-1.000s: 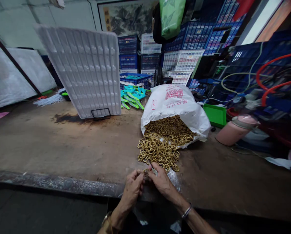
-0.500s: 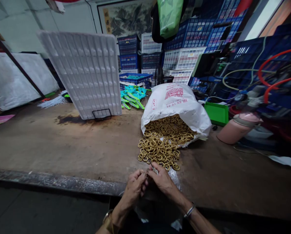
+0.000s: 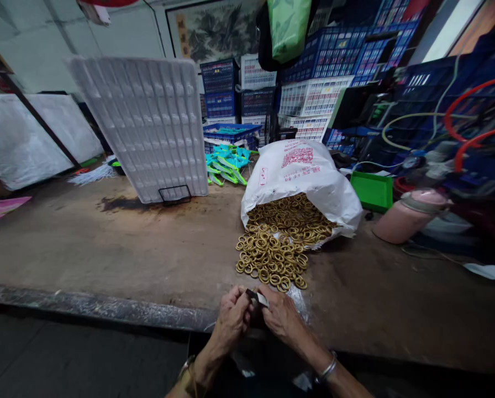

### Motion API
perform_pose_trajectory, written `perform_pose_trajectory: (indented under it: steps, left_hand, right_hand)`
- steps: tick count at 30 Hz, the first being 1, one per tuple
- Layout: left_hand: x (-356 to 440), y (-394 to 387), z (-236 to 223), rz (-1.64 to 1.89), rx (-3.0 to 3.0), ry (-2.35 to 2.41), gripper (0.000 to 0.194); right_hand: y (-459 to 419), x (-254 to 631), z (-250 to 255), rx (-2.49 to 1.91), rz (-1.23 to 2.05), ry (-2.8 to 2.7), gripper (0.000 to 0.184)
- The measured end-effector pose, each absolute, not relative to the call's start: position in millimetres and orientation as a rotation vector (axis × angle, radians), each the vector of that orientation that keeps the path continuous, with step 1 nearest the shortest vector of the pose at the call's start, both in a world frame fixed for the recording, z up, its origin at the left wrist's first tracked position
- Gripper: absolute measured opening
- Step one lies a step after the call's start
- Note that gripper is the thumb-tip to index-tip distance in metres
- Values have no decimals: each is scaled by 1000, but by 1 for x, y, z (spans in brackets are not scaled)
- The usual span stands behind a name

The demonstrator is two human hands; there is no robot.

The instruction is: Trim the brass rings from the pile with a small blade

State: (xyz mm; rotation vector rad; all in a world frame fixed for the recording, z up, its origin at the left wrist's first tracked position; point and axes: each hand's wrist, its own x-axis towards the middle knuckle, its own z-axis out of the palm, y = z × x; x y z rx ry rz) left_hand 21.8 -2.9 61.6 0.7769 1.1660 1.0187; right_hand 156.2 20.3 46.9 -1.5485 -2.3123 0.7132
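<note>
My right hand (image 3: pixel 281 314) is closed around a small knife-like blade (image 3: pixel 261 299), dark at one end and pale at the other. The dark end reaches to the fingertips of my left hand (image 3: pixel 232 313). That hand is pinched closed, and whatever lies between its fingers is hidden. Both hands are at the table's front edge, close together. Just beyond them lies a heap of gold-coloured rings (image 3: pixel 270 257), spilling from the mouth of a white woven sack (image 3: pixel 293 171) with red print.
A translucent ribbed tray (image 3: pixel 148 127) stands upright in a black wire stand (image 3: pixel 175 194). Behind are bright green and turquoise pieces (image 3: pixel 226 166) and stacked crates (image 3: pixel 220 88). On the right are a green tray (image 3: pixel 372 190) and a pink bottle (image 3: pixel 411 215) on the wooden table (image 3: pixel 106 249).
My right hand has turned the blade so its flat side shows more, with its dark end nearer the left fingers. The left hand stays pinched. The view has shifted slightly.
</note>
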Motion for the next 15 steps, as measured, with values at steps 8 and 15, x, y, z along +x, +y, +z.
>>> perform_pose_trajectory:
  steps: [8, 15]
  left_hand:
    - [22, -15, 56, 1027, 705, 1109, 36]
    - [14, -24, 51, 1086, 629, 1002, 38]
  right_hand:
    - [18, 156, 45, -1670, 502, -2404, 31]
    - [39, 170, 66, -1683, 694, -1947, 13]
